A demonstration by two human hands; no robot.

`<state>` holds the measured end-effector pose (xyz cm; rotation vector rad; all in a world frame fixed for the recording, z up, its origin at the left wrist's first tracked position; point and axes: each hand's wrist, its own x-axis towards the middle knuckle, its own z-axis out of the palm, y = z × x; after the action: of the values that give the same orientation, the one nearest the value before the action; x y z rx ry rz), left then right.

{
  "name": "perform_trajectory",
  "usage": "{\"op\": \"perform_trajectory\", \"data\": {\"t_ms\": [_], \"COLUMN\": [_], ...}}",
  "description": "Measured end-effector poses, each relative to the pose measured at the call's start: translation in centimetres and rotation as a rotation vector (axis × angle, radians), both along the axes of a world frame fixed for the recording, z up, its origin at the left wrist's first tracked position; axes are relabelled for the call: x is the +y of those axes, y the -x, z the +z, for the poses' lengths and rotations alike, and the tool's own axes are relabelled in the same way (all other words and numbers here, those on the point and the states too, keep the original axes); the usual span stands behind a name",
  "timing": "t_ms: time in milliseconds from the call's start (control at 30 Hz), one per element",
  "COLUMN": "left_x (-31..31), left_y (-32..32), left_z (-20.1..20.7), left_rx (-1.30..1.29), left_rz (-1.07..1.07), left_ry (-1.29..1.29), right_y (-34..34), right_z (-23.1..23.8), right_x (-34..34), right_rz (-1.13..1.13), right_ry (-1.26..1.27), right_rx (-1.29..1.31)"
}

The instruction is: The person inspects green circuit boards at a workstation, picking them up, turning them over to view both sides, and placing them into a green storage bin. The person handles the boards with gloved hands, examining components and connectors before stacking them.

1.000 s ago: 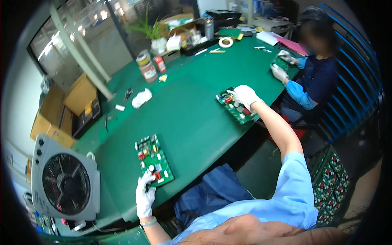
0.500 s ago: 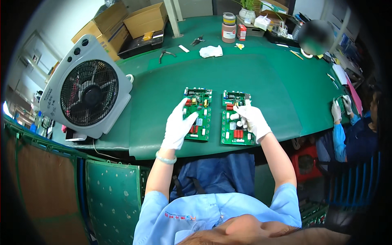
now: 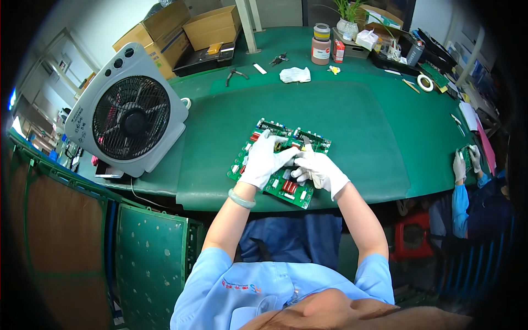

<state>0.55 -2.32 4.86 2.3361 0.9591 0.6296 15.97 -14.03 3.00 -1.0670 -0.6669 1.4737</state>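
Two green circuit boards lie close together and slanted on the table: a left board point(image 3: 237, 165) and a right board point(image 3: 298, 197). Both carry red, white and dark components. My gloved left hand point(image 3: 265, 164) rests over the left board, its fingers and thumb apart, the thumb reaching toward the right board. In my gloved right hand point(image 3: 322, 171) a slim tool with a flat grey tip point(image 3: 307, 143) is gripped above the right board; its exact kind cannot be made out. The hands hide the boards' inner edges and whether they touch.
A grey box fan point(image 3: 132, 118) stands at left. Farther back are pliers point(image 3: 237, 75), a folded white cloth point(image 3: 295, 75), a jar point(image 3: 320, 50) and cardboard boxes point(image 3: 212, 26). At right, another person's gloved hands point(image 3: 460, 166) hold a green board.
The boards, upright and apart before, are now drawn together and slanted. My hands have moved closer to each other, the right one leftward with the tool. The view has shifted slightly.
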Motion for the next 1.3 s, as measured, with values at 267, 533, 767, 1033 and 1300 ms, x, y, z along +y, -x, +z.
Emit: {"op": "perform_trajectory", "data": {"t_ms": [267, 533, 767, 1033, 1300], "left_x": [-4.2, -1.1, -1.2, -6.0, -13.4], "left_y": [-2.1, -3.0, -1.3, 14.4, 37.3], "left_z": [2.3, -1.2, -1.6, 3.0, 5.0], "left_rx": [0.228, 0.246, 0.154, -0.374, -0.010], "left_rz": [0.192, 0.156, 0.084, 0.448, 1.029], "left_ry": [-0.212, -0.507, -0.532, -0.545, -0.848], "right_y": [-8.4, -8.7, -11.2, -9.8, -16.4], "right_z": [-1.8, -4.3, -5.6, -4.4, -6.0], "right_x": [-3.4, -3.2, -3.7, -4.3, -3.1], "right_rz": [-0.658, -0.641, -0.617, -0.560, -0.198], "right_ry": [0.064, 0.046, 0.051, 0.009, 0.043], "right_rx": [-0.499, -0.487, -0.451, -0.599, -0.555]}}
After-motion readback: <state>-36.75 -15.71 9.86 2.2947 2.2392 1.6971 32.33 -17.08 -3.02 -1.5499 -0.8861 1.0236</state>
